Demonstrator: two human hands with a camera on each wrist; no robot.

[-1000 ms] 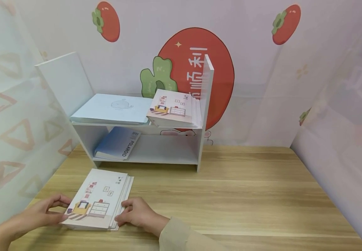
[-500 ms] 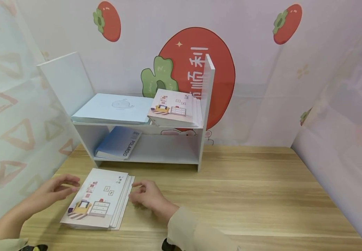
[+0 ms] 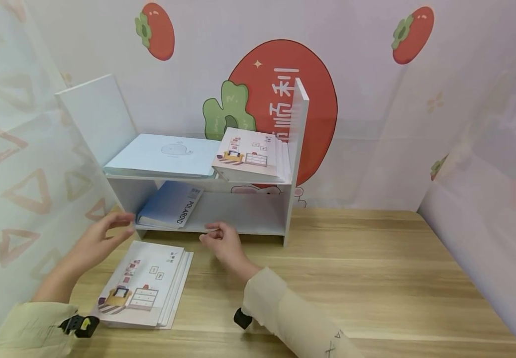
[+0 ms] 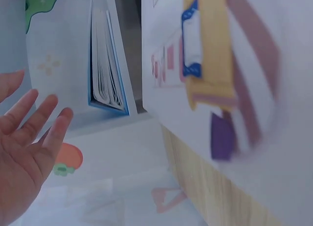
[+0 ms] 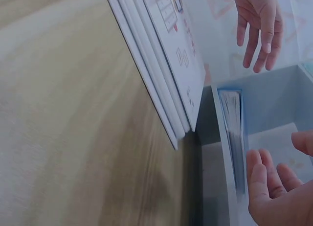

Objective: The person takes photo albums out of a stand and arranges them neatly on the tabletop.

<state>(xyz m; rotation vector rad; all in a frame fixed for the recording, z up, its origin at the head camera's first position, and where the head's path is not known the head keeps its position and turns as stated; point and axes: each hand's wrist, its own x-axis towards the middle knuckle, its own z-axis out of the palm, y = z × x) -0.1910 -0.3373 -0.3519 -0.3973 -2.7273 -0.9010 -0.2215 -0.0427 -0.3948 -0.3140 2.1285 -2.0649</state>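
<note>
My left hand (image 3: 98,242) hovers over the table just in front of the left end of a white shelf (image 3: 240,211), fingers extended and holding nothing. Loosely bent and holding nothing, the fingers of my right hand (image 3: 227,247) are before the lower shelf board. Between and beyond the hands, a blue album (image 3: 165,204) marked POLAROID lies on that board; the left wrist view shows its page edges (image 4: 105,64). Nearer the person, a white album (image 3: 143,278) with a drawn armchair and drawers on its cover lies on the table, apart from both hands.
On the upper board lie a pale blue folder-like item (image 3: 163,154) with a whale drawing and, beside it, a white illustrated album (image 3: 251,154). Side panels of the shelf rise at both ends. Printed cloth (image 3: 365,124) hangs behind the wooden table (image 3: 374,278).
Both hands have let go of the white album on the table and moved forward to the shelf front. That album stays where it was.
</note>
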